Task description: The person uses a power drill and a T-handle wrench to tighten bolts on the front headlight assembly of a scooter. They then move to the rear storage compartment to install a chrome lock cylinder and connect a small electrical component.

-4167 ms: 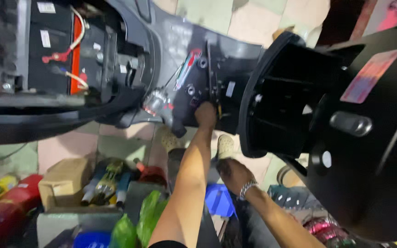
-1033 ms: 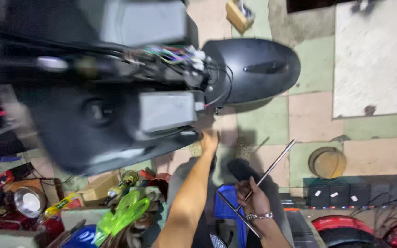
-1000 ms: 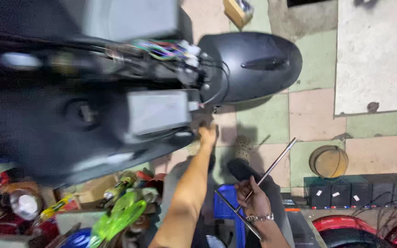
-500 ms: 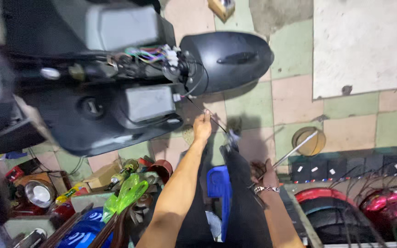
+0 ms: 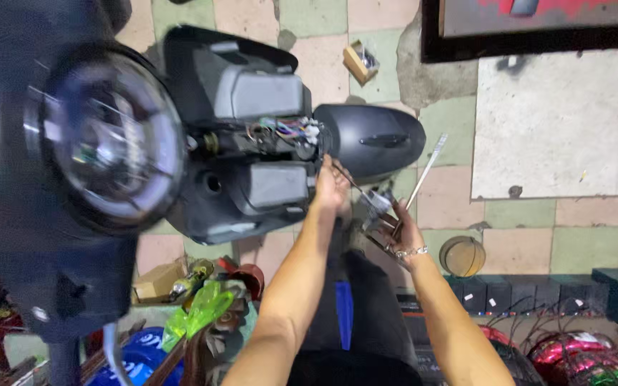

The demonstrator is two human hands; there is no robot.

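I look down on a black scooter (image 5: 244, 186) with its front panels off and a bundle of coloured wires (image 5: 284, 132) exposed near the steering column. My left hand (image 5: 332, 187) reaches to the scooter's open front, fingers on a thin wire or cable just below the wires. My right hand (image 5: 400, 230) is lower and to the right, closed around a long thin metal tool (image 5: 423, 175) that points up and away, with a small grey part (image 5: 377, 204) beside the fingers. A round headlight (image 5: 112, 139) fills the left, blurred and very near the camera.
The black front fender (image 5: 377, 139) juts right over a tiled floor (image 5: 538, 214). A small cardboard box (image 5: 360, 61) lies beyond the scooter. A round tin (image 5: 463, 256) and a row of black batteries (image 5: 531, 297) sit at the right. Bottles, a green bag and boxes clutter the lower left.
The view has swung so the headlight now fills the left. My right hand has risen with the long tool toward the scooter; my left hand stays at the open front.
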